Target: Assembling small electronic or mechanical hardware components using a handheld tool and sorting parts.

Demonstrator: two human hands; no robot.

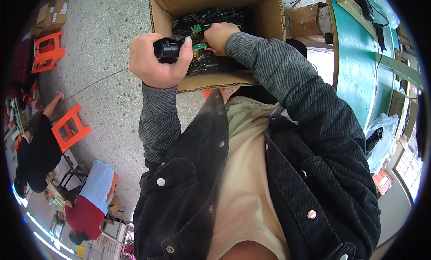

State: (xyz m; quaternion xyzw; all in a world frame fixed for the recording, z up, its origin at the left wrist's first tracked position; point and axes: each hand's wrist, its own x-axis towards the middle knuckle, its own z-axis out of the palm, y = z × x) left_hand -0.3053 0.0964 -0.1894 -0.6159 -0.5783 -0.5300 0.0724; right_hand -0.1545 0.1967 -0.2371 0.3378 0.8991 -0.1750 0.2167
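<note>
My left hand [155, 65] is closed around a black rounded plastic housing [167, 49], held over the left edge of an open cardboard box [160, 17]. Beside the housing, a small green circuit board [200, 46] with thin wires shows. Inside the box, my right hand [221, 36] has its fingers curled and pressed together near that board. Whatever lies between those fingertips is hidden. Several black plastic parts with wires [213, 65] lie under and around both hands in the box. Another green board [196, 28] sits among them at the far left.
A green-topped workbench [354, 58] stands on the right, with cables and a clear plastic bag [381, 139] by it. A brown carton [310, 22] sits between bench and box. Orange stools [72, 127] and seated people [87, 215] are at the left.
</note>
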